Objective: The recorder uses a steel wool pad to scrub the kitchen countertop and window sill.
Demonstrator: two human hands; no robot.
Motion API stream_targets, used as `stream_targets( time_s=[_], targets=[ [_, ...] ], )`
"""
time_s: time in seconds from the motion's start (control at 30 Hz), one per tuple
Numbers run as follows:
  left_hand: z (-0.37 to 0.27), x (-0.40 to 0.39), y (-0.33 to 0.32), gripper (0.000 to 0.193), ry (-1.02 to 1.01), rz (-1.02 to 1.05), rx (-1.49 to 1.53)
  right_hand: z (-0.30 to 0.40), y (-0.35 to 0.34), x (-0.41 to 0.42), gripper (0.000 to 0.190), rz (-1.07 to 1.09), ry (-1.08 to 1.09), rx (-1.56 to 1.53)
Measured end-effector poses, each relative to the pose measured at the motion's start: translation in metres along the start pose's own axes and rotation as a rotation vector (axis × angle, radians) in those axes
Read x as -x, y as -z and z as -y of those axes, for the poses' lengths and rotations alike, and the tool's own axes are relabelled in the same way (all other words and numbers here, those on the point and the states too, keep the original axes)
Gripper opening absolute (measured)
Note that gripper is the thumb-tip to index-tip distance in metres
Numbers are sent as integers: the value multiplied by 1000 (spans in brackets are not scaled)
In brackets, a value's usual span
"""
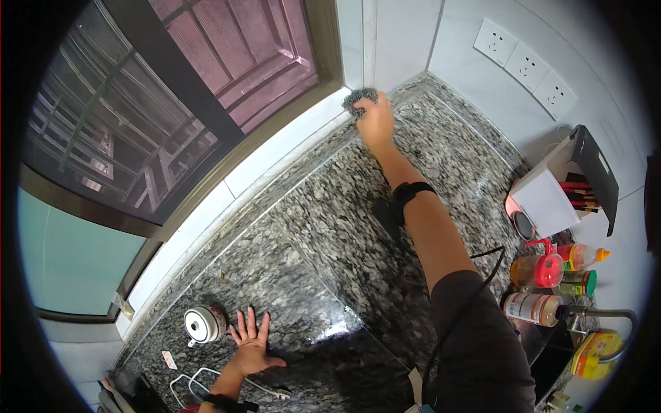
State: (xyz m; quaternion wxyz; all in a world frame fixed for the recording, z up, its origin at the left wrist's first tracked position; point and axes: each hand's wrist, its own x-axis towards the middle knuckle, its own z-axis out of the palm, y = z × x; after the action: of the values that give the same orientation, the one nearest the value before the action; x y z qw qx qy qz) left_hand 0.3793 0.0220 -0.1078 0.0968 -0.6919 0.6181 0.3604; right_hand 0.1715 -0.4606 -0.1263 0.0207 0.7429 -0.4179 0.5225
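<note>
My right hand (376, 124) grips a dark grey scrubbing pad (359, 98), possibly steel wool. The pad is pressed against the end of the white tiled window sill (273, 157), at the corner where sill and wall meet. A wristwatch strap circles the right forearm. Lower left, my left hand (251, 351) rests palm down on the speckled granite countertop (310, 217) with its fingers spread. Just left of those fingers stands a small white lidded pot (201, 324). A white cable with a plug (281, 394) lies below this hand.
Framed window panes (170, 103) border the sill. At right stand a white chopstick box (547, 196) with its dark lid raised, a red-lidded oil jug (539, 269), sauce bottles (532, 308) and a metal faucet (604, 311) over a sink. Wall sockets (526, 67) sit above.
</note>
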Motion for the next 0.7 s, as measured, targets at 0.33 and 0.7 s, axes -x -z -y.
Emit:
stream_targets(
  time_s=[0.33,0.7],
  targets=[
    [3,-4,4,128,-10,17,68,39,30,-17,33,326,220,-142],
    [4,3,4,126,2,-2,115,-28,39,-71,25,73,203,91]
  ],
)
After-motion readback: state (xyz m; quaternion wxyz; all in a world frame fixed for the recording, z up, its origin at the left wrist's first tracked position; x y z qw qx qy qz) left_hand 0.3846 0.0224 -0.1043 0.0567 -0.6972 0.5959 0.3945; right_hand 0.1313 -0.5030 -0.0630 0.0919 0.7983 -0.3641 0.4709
